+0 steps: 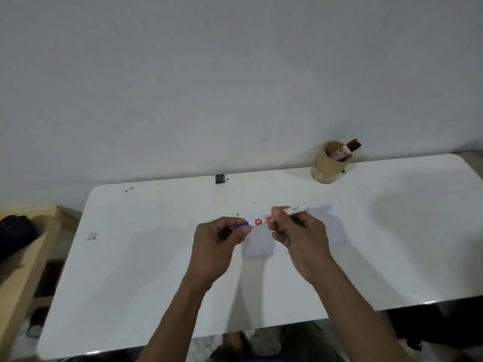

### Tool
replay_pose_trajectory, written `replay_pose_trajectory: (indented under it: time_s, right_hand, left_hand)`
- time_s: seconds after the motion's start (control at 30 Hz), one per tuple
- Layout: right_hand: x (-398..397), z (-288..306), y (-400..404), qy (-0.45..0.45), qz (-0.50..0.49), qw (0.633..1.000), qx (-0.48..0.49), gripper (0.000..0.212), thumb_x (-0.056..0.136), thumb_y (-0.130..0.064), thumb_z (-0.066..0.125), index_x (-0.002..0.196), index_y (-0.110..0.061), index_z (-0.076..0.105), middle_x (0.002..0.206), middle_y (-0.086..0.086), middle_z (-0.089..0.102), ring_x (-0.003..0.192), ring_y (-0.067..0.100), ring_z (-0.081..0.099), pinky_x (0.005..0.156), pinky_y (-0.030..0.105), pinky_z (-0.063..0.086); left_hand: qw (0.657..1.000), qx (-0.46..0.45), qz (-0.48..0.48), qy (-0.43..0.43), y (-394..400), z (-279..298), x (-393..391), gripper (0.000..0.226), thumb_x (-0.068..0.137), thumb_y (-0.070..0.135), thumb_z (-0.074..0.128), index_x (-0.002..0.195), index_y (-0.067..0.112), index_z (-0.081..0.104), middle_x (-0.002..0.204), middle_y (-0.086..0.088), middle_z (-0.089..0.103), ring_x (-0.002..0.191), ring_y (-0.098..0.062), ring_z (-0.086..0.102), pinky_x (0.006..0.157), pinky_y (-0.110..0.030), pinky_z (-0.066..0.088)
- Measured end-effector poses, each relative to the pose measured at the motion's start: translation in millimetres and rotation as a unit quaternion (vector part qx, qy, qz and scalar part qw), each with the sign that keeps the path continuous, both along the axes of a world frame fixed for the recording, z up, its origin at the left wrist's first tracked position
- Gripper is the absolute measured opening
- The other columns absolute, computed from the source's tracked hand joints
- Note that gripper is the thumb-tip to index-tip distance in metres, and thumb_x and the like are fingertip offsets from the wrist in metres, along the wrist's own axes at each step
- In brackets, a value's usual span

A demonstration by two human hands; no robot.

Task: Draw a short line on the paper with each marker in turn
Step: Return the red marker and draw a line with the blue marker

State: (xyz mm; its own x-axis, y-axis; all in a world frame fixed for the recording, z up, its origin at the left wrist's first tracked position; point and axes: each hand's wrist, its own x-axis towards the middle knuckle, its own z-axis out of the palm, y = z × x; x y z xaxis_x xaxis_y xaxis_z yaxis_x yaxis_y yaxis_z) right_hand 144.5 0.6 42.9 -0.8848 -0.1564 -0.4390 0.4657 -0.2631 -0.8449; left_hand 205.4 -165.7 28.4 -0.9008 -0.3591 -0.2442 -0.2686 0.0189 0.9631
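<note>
White tabletop (136, 270) filled the view below a bare grey wall. Above its middle, the left hand (217, 237) pinched the blue cap (241, 225) of a white marker (277, 215), while the right hand (300, 231) gripped the barrel; whether the cap was seated or parting could not be told. Beneath lay the paper (324, 220), two short strokes (237, 214) at its left edge suggesting two markers done. Near the far edge, a tape roll (326, 165) held a red marker (345, 150) and a black one (356, 146).
</note>
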Motion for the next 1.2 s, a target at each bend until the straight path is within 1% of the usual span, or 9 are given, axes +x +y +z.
replay_pose_trajectory:
  time_s: [0.17,0.37,0.47,0.63,0.73,0.8,0.97,1.1,1.2]
  right_hand:
    - [10.6,-16.0,-14.9,0.018,0.061,0.997,0.038,0.024,0.094,-0.02,0.07,0.095,0.004,0.075,0.085,0.015,0.077,0.077,0.022,0.074,0.068,0.026,0.058]
    - [-5.7,-17.7,-6.9,0.011,0.022,1.0,0.015,0.016,0.095,-0.014,0.068,0.087,0.0,0.073,0.076,0.01,0.074,0.068,0.02,0.071,0.066,0.025,0.058]
    - [-15.0,-19.0,1.3,0.025,0.009,0.999,0.031,0.017,0.094,-0.014,0.07,0.089,0.002,0.073,0.079,0.011,0.074,0.067,0.02,0.071,0.064,0.024,0.059]
    - [-14.0,-26.5,2.6,0.038,0.007,0.998,0.049,0.02,0.094,-0.016,0.071,0.09,0.003,0.074,0.083,0.013,0.076,0.07,0.022,0.071,0.069,0.028,0.061]
    - [-77.4,-55.3,15.3,-0.02,0.039,0.996,0.077,0.017,0.093,-0.017,0.072,0.089,0.0,0.075,0.083,0.013,0.077,0.071,0.023,0.071,0.069,0.03,0.059]
    - [-73.7,-53.5,11.8,-0.022,0.051,0.994,0.094,0.015,0.092,-0.017,0.073,0.088,-0.002,0.075,0.082,0.013,0.077,0.071,0.024,0.071,0.068,0.03,0.059]
    - [-75.2,-53.5,6.7,-0.011,0.054,0.996,0.075,0.016,0.092,-0.016,0.073,0.09,0.0,0.074,0.08,0.012,0.076,0.07,0.024,0.07,0.066,0.029,0.059]
    - [-75.7,-53.4,6.5,0.002,0.057,0.995,0.08,0.012,0.091,-0.014,0.074,0.092,-0.002,0.073,0.078,0.008,0.077,0.072,0.024,0.072,0.065,0.029,0.059]
    - [-75.2,-54.6,7.4,0.019,0.054,0.994,0.089,0.013,0.083,-0.008,0.082,0.089,-0.006,0.07,0.075,0.006,0.076,0.073,0.024,0.075,0.065,0.029,0.059]
  left_hand:
    - [0.998,-0.049,-0.033,-0.02,-2.8,-2.9,4.6,0.015,0.089,0.024,0.072,0.087,0.011,0.079,0.074,-0.006,0.074,0.057,-0.006,0.061,0.06,-0.015,0.051]
    - [0.997,-0.029,0.009,-0.067,-23.9,-11.8,5.1,0.017,0.089,0.027,0.074,0.08,0.012,0.077,0.063,0.005,0.07,0.055,-0.008,0.058,0.056,-0.015,0.046]
    - [0.986,-0.137,0.019,-0.092,-31.9,-19.3,-2.0,0.014,0.089,0.029,0.073,0.082,0.017,0.074,0.069,0.003,0.072,0.06,-0.01,0.062,0.062,-0.02,0.049]
    - [0.958,-0.267,0.042,-0.09,-44.4,-39.8,-29.6,0.011,0.092,0.02,0.068,0.089,0.01,0.066,0.075,0.0,0.066,0.068,-0.016,0.058,0.06,-0.013,0.038]
    - [0.936,-0.305,0.026,-0.177,-34.8,-82.7,-98.4,0.011,0.093,0.017,0.066,0.093,0.006,0.066,0.084,-0.005,0.064,0.078,-0.025,0.059,0.069,-0.026,0.042]
    - [0.926,-0.321,0.007,-0.199,-39.3,-84.6,-94.1,0.012,0.093,0.016,0.066,0.093,0.004,0.066,0.089,-0.011,0.065,0.082,-0.03,0.061,0.072,-0.033,0.045]
    - [0.919,-0.334,0.0,-0.211,-51.5,-92.7,-92.6,0.013,0.092,0.015,0.067,0.093,0.002,0.065,0.093,-0.015,0.065,0.085,-0.034,0.063,0.072,-0.036,0.047]
    - [0.915,-0.349,0.006,-0.204,-49.5,-80.3,-86.8,0.035,0.09,0.026,0.069,0.119,0.007,0.061,0.114,-0.013,0.063,0.102,-0.033,0.063,0.084,-0.038,0.05]
    - [0.915,-0.359,0.091,-0.162,-34.6,-66.2,-65.4,0.045,0.089,0.036,0.067,0.127,0.017,0.051,0.121,-0.005,0.057,0.107,-0.027,0.06,0.08,-0.039,0.052]
